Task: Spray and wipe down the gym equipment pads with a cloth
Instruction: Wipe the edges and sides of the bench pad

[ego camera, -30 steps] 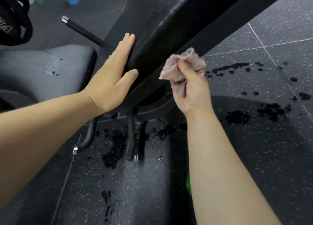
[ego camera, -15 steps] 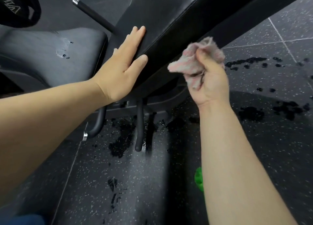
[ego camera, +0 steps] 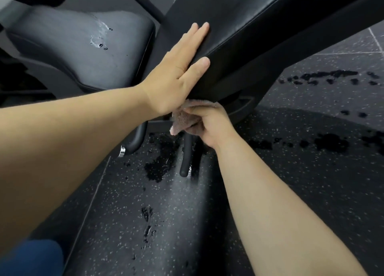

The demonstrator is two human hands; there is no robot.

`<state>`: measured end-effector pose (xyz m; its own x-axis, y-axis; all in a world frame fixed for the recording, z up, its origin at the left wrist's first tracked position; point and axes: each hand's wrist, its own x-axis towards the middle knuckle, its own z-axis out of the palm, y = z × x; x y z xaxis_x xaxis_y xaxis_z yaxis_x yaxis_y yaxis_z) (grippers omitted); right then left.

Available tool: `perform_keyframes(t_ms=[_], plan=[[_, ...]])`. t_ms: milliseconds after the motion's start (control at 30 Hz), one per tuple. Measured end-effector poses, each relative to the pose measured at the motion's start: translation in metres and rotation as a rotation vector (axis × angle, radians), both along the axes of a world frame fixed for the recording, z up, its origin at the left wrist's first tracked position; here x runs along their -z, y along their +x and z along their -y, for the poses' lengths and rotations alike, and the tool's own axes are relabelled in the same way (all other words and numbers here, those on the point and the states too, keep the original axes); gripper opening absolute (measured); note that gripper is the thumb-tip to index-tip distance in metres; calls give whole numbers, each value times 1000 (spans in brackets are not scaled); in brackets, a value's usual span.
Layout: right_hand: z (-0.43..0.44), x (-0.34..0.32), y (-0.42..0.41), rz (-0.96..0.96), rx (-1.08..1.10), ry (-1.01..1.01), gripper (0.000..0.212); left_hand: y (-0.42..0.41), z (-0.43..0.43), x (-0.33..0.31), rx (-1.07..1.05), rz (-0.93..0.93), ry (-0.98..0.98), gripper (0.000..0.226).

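Note:
A long black backrest pad (ego camera: 245, 20) slants from the upper right down to the centre. My left hand (ego camera: 176, 76) lies flat and open against its lower end, fingers on top and thumb on the side edge. Just below that end, my right hand (ego camera: 209, 124) is shut on a crumpled pinkish-grey cloth (ego camera: 182, 117), pressed up under the pad's bottom corner. The grey seat pad (ego camera: 83, 47) lies at the upper left with a few wet spots on it. No spray bottle shows.
Black frame tubes (ego camera: 186, 157) and a chrome-capped handle (ego camera: 133, 142) stick out under the pads. The speckled dark rubber floor (ego camera: 301, 192) carries several wet splashes. A blue patch of clothing (ego camera: 31, 257) fills the bottom left corner.
My right hand has carried the cloth from beside the pad's right edge down and left to under its lower end. The left hand stayed on the pad. The view moved closer.

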<state>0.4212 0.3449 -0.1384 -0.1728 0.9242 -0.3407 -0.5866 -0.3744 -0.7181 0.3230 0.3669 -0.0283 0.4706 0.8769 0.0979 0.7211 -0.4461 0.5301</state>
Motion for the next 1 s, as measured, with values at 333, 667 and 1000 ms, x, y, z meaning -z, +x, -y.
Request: perform_keyframes(t_ms=[333,667,1000], plan=[[4,9,-16,-171,89,49,17,-62,16,16,-312,-83,-41,53],[0,17,-23,-101,137,-13,19,-71,10,26,-277,-53,0,54],[10,-38,70,-257,430,141,35,-60,22,33,-353,3,89,50]])
